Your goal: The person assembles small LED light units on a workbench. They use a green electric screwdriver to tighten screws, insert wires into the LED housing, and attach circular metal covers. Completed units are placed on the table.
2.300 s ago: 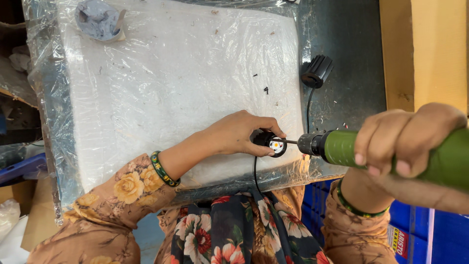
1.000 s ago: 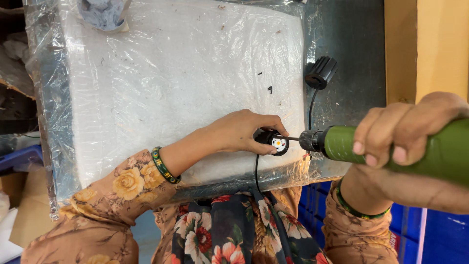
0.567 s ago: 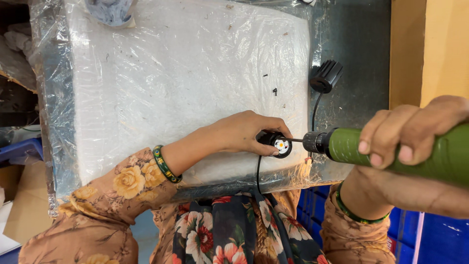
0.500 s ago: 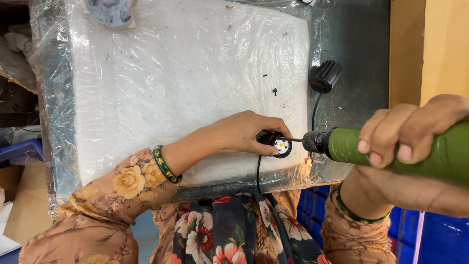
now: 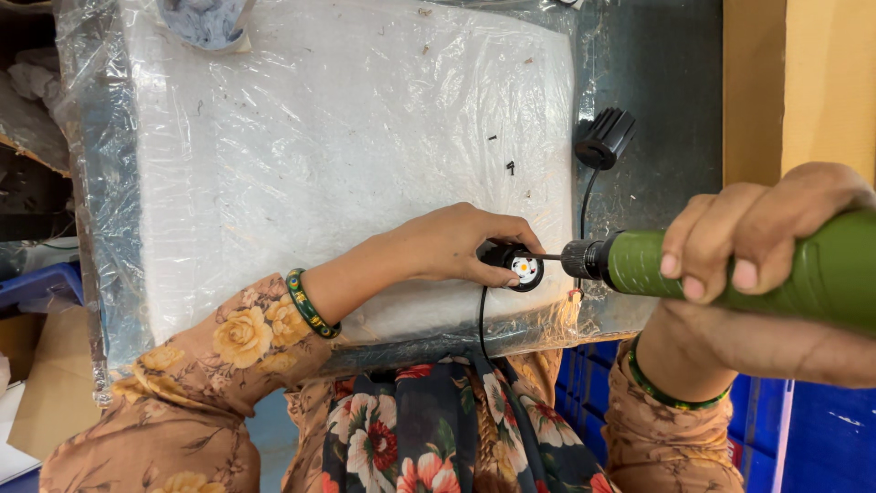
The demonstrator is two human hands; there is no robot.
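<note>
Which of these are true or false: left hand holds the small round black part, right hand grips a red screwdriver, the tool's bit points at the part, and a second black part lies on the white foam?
1. The left hand holds the small round black part. True.
2. The right hand grips a red screwdriver. False: the power screwdriver is green.
3. The bit points at the part. True.
4. A second black part lies on the white foam. False: it lies beside it, on the grey surface.
</note>
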